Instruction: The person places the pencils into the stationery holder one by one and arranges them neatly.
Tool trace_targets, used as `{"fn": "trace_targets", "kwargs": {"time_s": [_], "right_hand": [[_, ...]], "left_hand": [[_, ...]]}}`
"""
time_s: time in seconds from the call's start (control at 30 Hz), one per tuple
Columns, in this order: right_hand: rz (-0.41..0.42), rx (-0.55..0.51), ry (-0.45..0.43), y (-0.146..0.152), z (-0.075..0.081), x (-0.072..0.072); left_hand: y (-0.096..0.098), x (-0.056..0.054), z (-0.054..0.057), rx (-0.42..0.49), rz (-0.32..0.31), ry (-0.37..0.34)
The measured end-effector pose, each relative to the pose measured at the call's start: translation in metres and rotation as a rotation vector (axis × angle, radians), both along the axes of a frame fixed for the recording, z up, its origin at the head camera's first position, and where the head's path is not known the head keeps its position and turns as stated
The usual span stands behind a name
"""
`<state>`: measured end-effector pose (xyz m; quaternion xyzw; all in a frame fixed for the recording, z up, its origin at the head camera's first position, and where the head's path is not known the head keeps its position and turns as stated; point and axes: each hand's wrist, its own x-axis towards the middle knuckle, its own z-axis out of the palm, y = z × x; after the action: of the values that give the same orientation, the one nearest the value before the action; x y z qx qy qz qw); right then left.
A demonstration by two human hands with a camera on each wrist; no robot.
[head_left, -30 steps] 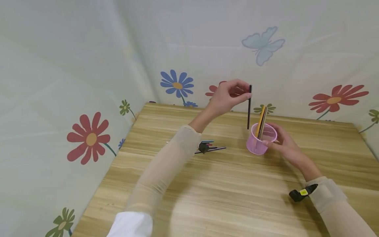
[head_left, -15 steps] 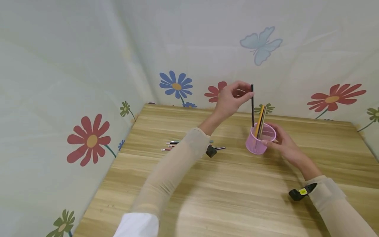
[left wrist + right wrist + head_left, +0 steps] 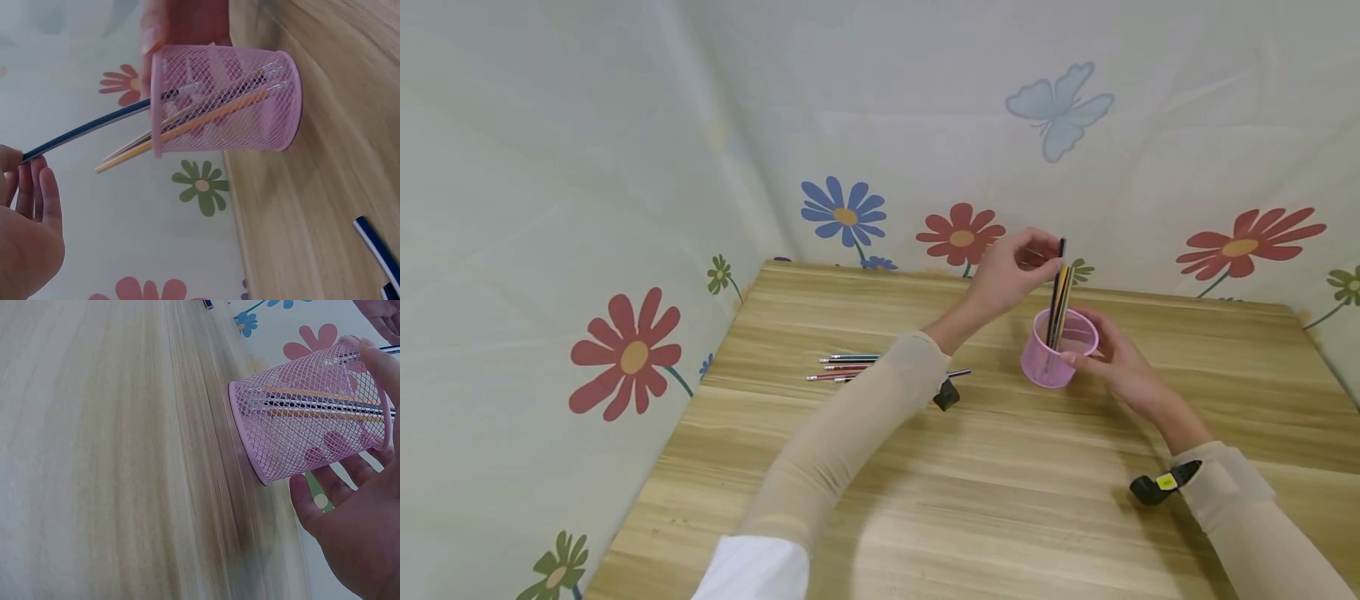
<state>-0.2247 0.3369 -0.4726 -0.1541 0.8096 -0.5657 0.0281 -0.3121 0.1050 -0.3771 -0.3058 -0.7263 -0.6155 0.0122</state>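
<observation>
- I see the left hand pinching a dark pencil, its lower end inside the pink mesh cup;
- the right hand grips that cup on the bench;
- loose pencils lie partly hidden by the left sleeve.

One pink mesh pencil cup stands on one surface. At least three pencils lean inside the cup, plus one dark-blue pencil entering it. At least four loose pencils, partly hidden, lie left of the cup. One left hand and one right hand flank it.
</observation>
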Motion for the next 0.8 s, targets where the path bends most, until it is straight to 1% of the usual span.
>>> {"fn": "trace_targets", "kwargs": {"time_s": [0.1, 0.2, 0.4, 0.5, 0.67, 0.8], "right_hand": [[0.009, -0.011, 0.011, 0.000, -0.001, 0.000], [0.007, -0.018, 0.014, -0.001, -0.002, 0.000], [-0.003, -0.021, 0.014, 0.000, -0.003, -0.001], [-0.001, -0.033, 0.014, 0.001, -0.003, 0.000], [0.007, -0.029, 0.022, 0.000, -0.003, 0.001], [0.008, -0.024, 0.027, -0.001, -0.003, 0.001]], "left_hand": [[0.004, 0.002, -0.006, 0.001, -0.006, -0.009], [0.007, 0.001, -0.013, 0.002, -0.004, -0.003], [0.009, -0.003, -0.029, 0.001, 0.030, -0.013], [0.010, -0.006, -0.035, 0.006, 0.042, -0.011], [0.015, -0.007, -0.040, 0.001, 0.048, -0.004], [0.018, -0.005, -0.042, -0.016, 0.055, -0.008]]}}
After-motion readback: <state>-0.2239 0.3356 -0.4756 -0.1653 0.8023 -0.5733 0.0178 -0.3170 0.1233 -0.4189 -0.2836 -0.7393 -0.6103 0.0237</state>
